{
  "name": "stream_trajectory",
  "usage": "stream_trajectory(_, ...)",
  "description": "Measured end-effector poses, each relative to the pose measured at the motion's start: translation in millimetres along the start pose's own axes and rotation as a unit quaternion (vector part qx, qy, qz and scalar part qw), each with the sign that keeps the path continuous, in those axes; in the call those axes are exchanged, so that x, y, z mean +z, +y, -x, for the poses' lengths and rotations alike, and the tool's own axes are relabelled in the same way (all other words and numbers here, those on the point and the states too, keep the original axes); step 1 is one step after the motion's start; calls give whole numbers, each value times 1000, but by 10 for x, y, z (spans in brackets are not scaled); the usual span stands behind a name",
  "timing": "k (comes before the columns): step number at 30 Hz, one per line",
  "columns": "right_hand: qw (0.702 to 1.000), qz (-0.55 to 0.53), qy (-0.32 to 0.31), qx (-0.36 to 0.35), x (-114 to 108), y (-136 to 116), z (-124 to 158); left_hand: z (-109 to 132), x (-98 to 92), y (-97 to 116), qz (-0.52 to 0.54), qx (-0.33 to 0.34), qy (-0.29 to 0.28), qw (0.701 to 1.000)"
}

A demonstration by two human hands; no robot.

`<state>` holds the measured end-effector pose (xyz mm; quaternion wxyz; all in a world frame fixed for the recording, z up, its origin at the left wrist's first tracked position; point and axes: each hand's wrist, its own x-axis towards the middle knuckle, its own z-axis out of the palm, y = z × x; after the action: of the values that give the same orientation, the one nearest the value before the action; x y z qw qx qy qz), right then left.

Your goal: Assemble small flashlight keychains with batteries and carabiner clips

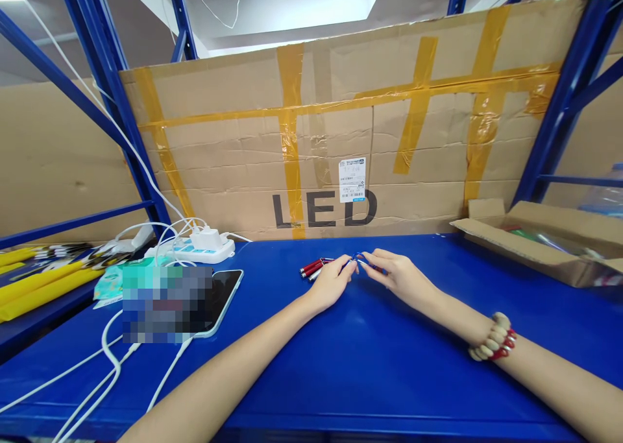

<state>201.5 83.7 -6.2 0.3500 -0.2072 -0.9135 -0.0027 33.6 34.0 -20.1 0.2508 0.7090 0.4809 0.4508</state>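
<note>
Both hands meet over the middle of a blue metal table. My left hand is closed, with thumb and fingertips pinched at one side of a thin blue cord loop. Its other side is pinched by my right hand, which wears a beaded bracelet at the wrist. Whatever else the fingers may hold is too small to make out. Close beside my left hand lie slim red metal tubes with silver ends and a silver one, partly hidden behind the hand.
Left of the hands are a phone, white cables and a white power strip. An open cardboard box stands at the right. Behind the table rises a large taped cardboard panel marked LED, between blue rack posts.
</note>
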Motion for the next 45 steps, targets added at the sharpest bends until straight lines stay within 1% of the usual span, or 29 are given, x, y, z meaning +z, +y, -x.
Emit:
stream_trajectory(3,999,-29,-17,18,-17,-7,-7,18,-13,45,-17,0,31,999)
stream_trajectory(6,996,-52,-31,72,-43,9,-14,26,-15,66,-42,-9,57,997)
stream_trajectory(8,990,-73,-26,121,-53,15,-15,20,-9,56,-62,3,51,997)
stream_trajectory(11,977,-131,-22,169,-61,-18,-19,8,2,25,-73,56,26,995)
stream_trajectory(13,966,-188,-41,173,-61,-66,-24,7,8,9,-58,84,16,995)
stream_trajectory(16,951,-254,-104,142,-42,-135,-28,18,10,1,-37,102,15,994)
stream_trajectory(18,947,-259,-147,123,-19,-147,-26,26,9,1,-37,104,24,994)
stream_trajectory(20,951,-236,-166,110,2,-125,-22,29,7,2,-38,103,35,993)
stream_trajectory(22,966,-190,-150,90,14,-77,-22,25,9,4,-32,93,40,994)
stream_trajectory(24,982,-132,-109,78,16,-21,-24,14,14,6,-22,69,46,996)
stream_trajectory(26,991,-91,-66,76,12,25,-27,0,18,7,-8,38,58,998)
stream_trajectory(28,993,-80,-41,80,5,44,-26,-13,15,8,14,12,68,998)
stream_trajectory(30,990,-101,-40,90,2,30,-19,-22,4,10,38,2,75,996)
stream_trajectory(32,982,-140,-57,113,8,-6,-9,-24,-10,12,58,8,80,995)
stream_trajectory(35,962,-187,-115,160,38,-50,7,-25,-22,13,80,21,82,993)
stream_trajectory(38,943,-225,-162,182,66,-41,10,-25,-18,12,85,23,83,993)
stream_trajectory(40,918,-285,-183,205,60,-19,4,-19,-11,18,83,26,82,993)
stream_trajectory(42,883,-349,-208,237,32,-3,-5,-8,-4,34,69,42,75,994)
stream_trajectory(43,869,-368,-214,251,14,0,-11,0,-2,45,60,52,74,994)
stream_trajectory(44,863,-377,-212,261,-3,0,-16,7,-1,55,53,59,78,994)
stream_trajectory(45,864,-377,-203,266,-17,-1,-21,13,-2,63,51,60,88,993)
